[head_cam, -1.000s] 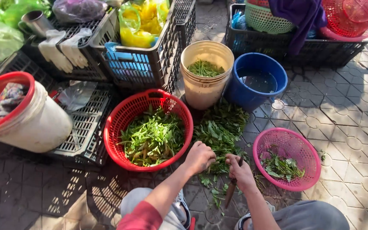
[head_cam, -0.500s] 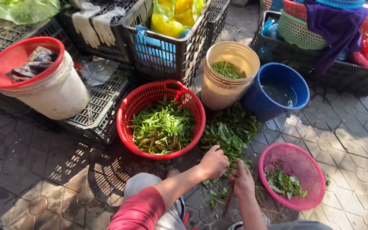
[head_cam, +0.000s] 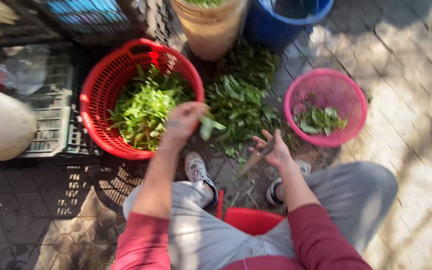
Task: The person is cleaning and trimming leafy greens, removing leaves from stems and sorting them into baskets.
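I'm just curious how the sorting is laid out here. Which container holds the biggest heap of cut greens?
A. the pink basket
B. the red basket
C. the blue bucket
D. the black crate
B: the red basket is filled across most of its bottom with greens, and the left hand hovers at its rim with a leafy sprig, while the pink basket holds only a small clump.

Bare paving [head_cam: 406, 65] lies open right of the pink basket [head_cam: 326, 82]; a red basket [head_cam: 101, 95], loose greens pile [head_cam: 241, 100], tan bucket [head_cam: 211, 30] and blue bucket [head_cam: 286, 20] crowd the middle ground.
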